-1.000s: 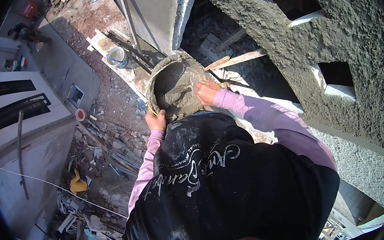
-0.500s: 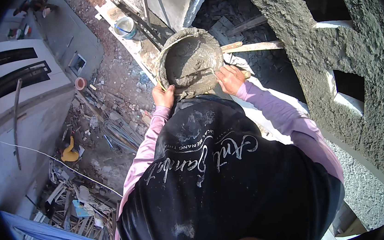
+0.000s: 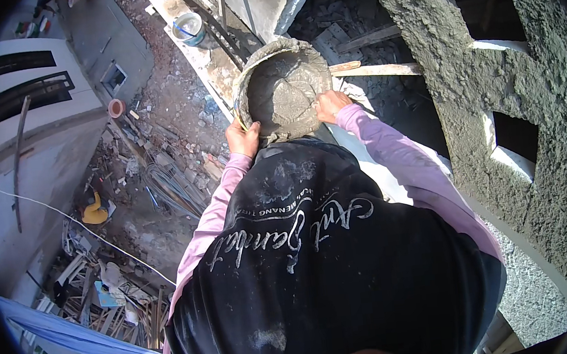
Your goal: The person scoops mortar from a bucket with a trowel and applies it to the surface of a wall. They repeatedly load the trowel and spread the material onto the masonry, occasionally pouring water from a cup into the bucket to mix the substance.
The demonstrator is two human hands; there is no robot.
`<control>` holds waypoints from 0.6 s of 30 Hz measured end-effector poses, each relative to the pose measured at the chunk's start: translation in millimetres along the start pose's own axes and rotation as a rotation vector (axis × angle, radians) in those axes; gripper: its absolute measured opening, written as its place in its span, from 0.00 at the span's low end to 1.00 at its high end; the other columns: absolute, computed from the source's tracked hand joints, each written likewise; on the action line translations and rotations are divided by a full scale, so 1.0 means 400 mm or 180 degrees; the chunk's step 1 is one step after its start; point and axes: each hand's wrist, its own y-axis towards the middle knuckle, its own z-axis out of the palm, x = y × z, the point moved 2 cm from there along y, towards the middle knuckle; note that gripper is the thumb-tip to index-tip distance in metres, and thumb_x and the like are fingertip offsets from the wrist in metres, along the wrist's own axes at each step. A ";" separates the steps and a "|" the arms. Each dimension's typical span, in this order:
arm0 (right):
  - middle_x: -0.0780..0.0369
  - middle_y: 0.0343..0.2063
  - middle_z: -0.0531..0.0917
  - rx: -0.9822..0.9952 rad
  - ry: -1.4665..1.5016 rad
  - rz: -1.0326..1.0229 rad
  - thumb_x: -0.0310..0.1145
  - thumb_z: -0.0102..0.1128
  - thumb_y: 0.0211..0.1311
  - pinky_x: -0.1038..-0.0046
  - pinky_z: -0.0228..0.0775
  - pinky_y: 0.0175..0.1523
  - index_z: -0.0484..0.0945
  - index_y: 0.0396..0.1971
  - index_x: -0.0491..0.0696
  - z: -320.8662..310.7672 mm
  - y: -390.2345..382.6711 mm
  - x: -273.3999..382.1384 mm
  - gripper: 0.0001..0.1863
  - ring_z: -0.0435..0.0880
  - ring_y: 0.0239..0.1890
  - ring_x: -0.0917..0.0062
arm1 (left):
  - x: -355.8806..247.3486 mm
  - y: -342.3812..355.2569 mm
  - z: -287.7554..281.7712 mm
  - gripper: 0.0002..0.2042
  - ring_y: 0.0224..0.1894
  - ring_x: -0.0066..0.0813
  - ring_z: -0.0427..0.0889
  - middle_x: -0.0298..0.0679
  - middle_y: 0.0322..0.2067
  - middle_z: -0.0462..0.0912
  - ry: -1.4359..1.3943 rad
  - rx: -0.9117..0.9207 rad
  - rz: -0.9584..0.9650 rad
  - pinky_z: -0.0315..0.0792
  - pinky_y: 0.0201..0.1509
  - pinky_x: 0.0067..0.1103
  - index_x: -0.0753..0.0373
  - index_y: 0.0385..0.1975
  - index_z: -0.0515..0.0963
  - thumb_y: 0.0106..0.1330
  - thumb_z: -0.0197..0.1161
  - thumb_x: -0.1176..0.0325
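Observation:
Grey mortar fills part of a round bucket [image 3: 313, 61] held before my black-shirted torso. My left hand [image 3: 244, 137] is closed on the bucket's near-left rim, beside a thin yellow handle. My right hand [image 3: 331, 107] is closed at the right of the bucket's mouth, gripping a trowel whose blade and handle are mostly hidden by my fingers and the mortar.
A mortar-stained plank [image 3: 212, 74] bears a small bucket [image 3: 190, 32]. Rough cement wall [image 3: 466, 84] with square openings rises at right, dark rubble-filled space beyond. Far below lie debris [image 3: 168, 181] and a person in yellow [image 3: 95, 207]. A white line [image 3: 61, 212] crosses at left.
The bucket and both hands sit higher and farther right in view than a second ago. My right hand has worked about the bucket's mouth, most recently moving inward, and the mortar's surface looks different.

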 end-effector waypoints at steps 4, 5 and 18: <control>0.45 0.28 0.82 -0.0022 0.0818 -0.0163 0.39 0.55 0.55 0.56 0.74 0.44 0.81 0.33 0.41 0.048 -0.029 0.099 0.16 0.82 0.35 0.49 | 0.037 -0.010 -0.002 0.07 0.26 0.16 0.75 0.30 0.26 0.81 -0.0253 -0.0249 0.0051 0.71 0.32 0.18 0.68 0.33 0.79 0.55 0.63 0.79; 0.45 0.28 0.82 -0.0026 0.1151 -0.0247 0.39 0.54 0.57 0.57 0.73 0.43 0.80 0.32 0.41 0.023 -0.055 0.080 0.15 0.81 0.35 0.50 | 0.038 -0.012 -0.002 0.07 0.26 0.16 0.75 0.30 0.26 0.81 -0.0262 -0.0251 0.0053 0.71 0.32 0.18 0.68 0.33 0.79 0.55 0.63 0.79; 0.48 0.36 0.81 -0.0836 0.0442 0.0170 0.38 0.50 0.61 0.54 0.71 0.46 0.73 0.34 0.41 -0.101 -0.112 0.031 0.14 0.80 0.41 0.51 | 0.052 0.028 0.015 0.07 0.28 0.19 0.78 0.34 0.28 0.82 -0.0356 -0.0281 0.0072 0.73 0.34 0.19 0.69 0.33 0.78 0.55 0.63 0.82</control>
